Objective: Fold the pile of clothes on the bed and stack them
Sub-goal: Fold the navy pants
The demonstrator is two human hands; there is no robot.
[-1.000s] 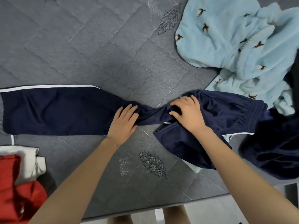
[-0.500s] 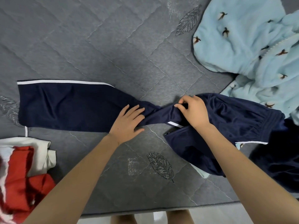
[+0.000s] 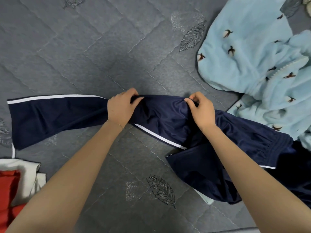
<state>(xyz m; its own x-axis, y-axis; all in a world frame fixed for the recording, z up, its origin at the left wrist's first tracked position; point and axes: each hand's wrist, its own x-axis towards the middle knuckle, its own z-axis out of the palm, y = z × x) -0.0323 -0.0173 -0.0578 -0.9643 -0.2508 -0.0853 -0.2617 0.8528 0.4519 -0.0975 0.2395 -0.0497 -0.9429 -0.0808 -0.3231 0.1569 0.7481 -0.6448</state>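
Navy track pants [image 3: 55, 116] with white side stripes lie stretched across the grey bed, one leg flat to the left, the waistband bunched at the right. My left hand [image 3: 120, 108] grips the far edge of the fabric near the pants' middle. My right hand [image 3: 201, 109] pinches the same far edge a little further right. The cloth between my hands is raised and wrinkled. A second leg lies folded under my right forearm.
A light blue fleece garment [image 3: 255, 52] with small bird prints is heaped at the upper right. Red and white clothes [image 3: 18, 180] sit at the lower left. A dark garment [image 3: 303, 158] lies at the right edge. The grey quilted bed cover [image 3: 84, 47] stretches beyond the pants.
My left hand went from lying flat on the pants to gripping their far edge. My right hand shifted along the same edge and pinches it. The twisted middle has spread wider.
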